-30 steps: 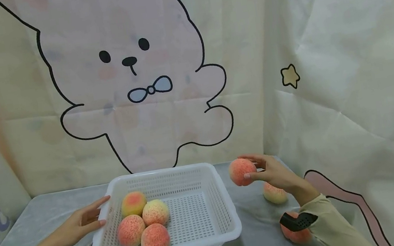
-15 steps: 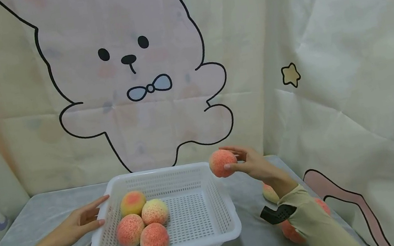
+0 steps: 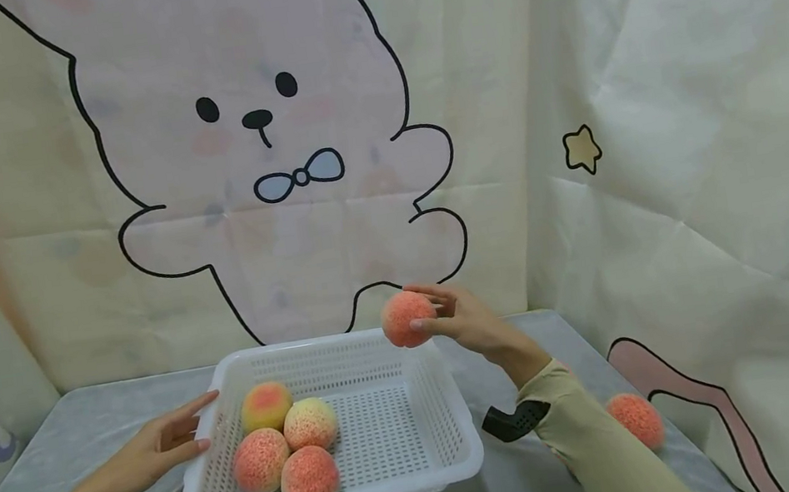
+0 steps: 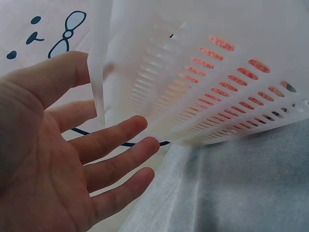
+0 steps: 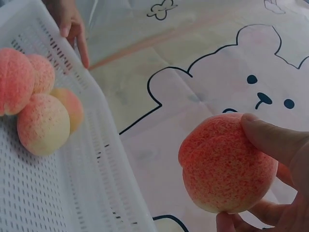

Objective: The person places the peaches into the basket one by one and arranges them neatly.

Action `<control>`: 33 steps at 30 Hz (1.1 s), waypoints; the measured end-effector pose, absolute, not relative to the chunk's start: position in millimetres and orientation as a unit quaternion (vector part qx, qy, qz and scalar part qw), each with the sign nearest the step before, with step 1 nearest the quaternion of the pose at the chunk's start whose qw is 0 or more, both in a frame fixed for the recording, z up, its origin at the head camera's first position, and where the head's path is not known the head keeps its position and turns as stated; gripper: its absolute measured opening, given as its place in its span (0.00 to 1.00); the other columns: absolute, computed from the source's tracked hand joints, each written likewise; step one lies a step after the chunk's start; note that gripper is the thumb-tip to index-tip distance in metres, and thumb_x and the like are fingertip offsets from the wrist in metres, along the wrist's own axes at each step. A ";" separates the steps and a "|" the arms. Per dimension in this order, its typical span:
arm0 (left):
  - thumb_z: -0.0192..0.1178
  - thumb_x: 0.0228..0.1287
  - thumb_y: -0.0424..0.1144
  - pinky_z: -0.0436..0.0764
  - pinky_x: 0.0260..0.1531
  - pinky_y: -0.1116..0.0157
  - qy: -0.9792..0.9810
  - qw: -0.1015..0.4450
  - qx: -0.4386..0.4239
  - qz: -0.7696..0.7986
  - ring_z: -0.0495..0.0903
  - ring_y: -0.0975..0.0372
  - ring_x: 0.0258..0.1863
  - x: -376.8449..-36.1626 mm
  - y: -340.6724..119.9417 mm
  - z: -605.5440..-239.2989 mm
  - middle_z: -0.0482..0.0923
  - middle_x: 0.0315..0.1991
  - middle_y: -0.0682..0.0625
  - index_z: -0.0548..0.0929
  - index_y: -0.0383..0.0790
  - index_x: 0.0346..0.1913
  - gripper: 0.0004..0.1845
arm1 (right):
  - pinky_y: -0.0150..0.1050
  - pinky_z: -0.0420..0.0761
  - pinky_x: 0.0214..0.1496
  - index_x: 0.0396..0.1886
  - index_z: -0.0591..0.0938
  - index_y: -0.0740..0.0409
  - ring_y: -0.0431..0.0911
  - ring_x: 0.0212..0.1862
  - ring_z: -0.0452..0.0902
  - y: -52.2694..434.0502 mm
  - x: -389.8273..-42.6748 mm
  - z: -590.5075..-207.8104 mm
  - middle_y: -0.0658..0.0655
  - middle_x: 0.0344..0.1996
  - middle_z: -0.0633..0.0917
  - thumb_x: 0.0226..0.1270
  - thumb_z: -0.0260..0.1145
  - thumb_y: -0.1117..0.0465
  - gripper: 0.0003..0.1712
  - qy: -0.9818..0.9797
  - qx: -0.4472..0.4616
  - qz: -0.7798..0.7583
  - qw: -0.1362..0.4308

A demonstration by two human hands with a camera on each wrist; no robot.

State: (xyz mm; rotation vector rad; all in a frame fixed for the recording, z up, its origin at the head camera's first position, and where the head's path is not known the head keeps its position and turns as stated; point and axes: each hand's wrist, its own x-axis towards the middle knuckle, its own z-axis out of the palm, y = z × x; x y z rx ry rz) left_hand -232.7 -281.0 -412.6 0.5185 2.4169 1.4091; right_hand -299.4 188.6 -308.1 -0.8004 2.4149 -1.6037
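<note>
My right hand [image 3: 472, 323] pinches a reddish peach [image 3: 408, 319] between thumb and fingers, raised over the far right corner of a white plastic basket [image 3: 399, 491]. In the right wrist view the thumb lies on top of that peach [image 5: 227, 166], with fingertips beneath it. Inside the basket, a cluster of several peaches, among them a yellow-orange one [image 3: 266, 407] and a pale speckled one [image 3: 310, 425], fills the left half. My left hand [image 3: 154, 452] touches the basket's left rim, its fingers extended. From the left wrist view, those fingers [image 4: 123, 150] spread beside the slotted outer wall.
Another reddish peach [image 3: 635, 420] lies on the grey cloth-covered table [image 3: 113, 399] near its right edge. My right sleeve [image 3: 603, 439] mostly hides other peaches there. A curtain [image 3: 480, 99] with a cartoon animal hangs behind the table.
My right hand has carried its peach leftward and slightly up, from beside the basket to over its far right corner. The left hand and the basket have stayed about where they were.
</note>
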 end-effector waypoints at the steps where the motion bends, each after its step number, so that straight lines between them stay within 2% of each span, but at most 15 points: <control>1: 0.53 0.77 0.43 0.82 0.54 0.41 0.841 0.148 0.180 0.489 0.79 0.52 0.63 -232.4 -280.8 -412.4 0.58 0.75 0.24 0.45 0.39 0.82 0.40 | 0.53 0.75 0.66 0.75 0.69 0.54 0.52 0.59 0.82 185.1 -299.7 -308.8 0.64 0.65 0.80 0.70 0.67 0.63 0.34 0.799 -0.262 -0.537 0.069; 5: 0.53 0.77 0.44 0.82 0.54 0.41 0.841 0.149 0.181 0.488 0.78 0.48 0.63 -232.4 -280.2 -411.9 0.58 0.75 0.24 0.44 0.38 0.82 0.41 | 0.55 0.73 0.67 0.75 0.70 0.54 0.53 0.60 0.81 169.5 -302.5 -312.5 0.63 0.65 0.80 0.69 0.68 0.62 0.35 0.799 -0.240 -0.547 0.064; 13: 0.54 0.77 0.44 0.82 0.55 0.41 0.838 0.152 0.174 0.494 0.77 0.44 0.64 -231.4 -282.6 -414.1 0.56 0.75 0.24 0.43 0.39 0.82 0.41 | 0.48 0.79 0.61 0.74 0.70 0.53 0.58 0.63 0.79 139.0 -311.5 -328.8 0.64 0.67 0.77 0.69 0.68 0.62 0.34 0.794 -0.243 -0.553 0.073; 18: 0.53 0.77 0.43 0.82 0.55 0.42 0.834 0.152 0.180 0.499 0.80 0.64 0.60 -232.6 -283.8 -414.4 0.57 0.75 0.25 0.44 0.39 0.82 0.40 | 0.47 0.81 0.58 0.74 0.71 0.52 0.57 0.63 0.79 128.5 -317.1 -340.2 0.64 0.68 0.77 0.69 0.68 0.61 0.34 0.797 -0.234 -0.549 0.090; 20: 0.53 0.77 0.43 0.82 0.55 0.42 0.834 0.153 0.182 0.498 0.79 0.66 0.60 -233.5 -283.4 -414.4 0.58 0.75 0.24 0.45 0.39 0.82 0.40 | 0.49 0.82 0.57 0.74 0.71 0.52 0.57 0.62 0.79 126.1 -318.8 -344.0 0.64 0.68 0.77 0.69 0.69 0.61 0.34 0.799 -0.224 -0.549 0.096; 26: 0.54 0.77 0.44 0.81 0.55 0.39 0.840 0.150 0.175 0.492 0.76 0.43 0.65 -233.1 -282.4 -416.8 0.58 0.74 0.24 0.45 0.38 0.82 0.41 | 0.50 0.83 0.56 0.73 0.71 0.54 0.56 0.61 0.79 119.9 -323.7 -352.4 0.65 0.67 0.77 0.69 0.70 0.60 0.34 0.804 -0.217 -0.543 0.108; 33: 0.54 0.76 0.44 0.80 0.56 0.39 0.840 0.148 0.172 0.493 0.73 0.39 0.67 -232.6 -279.1 -414.8 0.57 0.75 0.24 0.45 0.38 0.82 0.41 | 0.54 0.83 0.59 0.72 0.72 0.53 0.55 0.59 0.80 116.1 -330.0 -358.4 0.65 0.67 0.77 0.69 0.70 0.60 0.33 0.802 -0.205 -0.550 0.108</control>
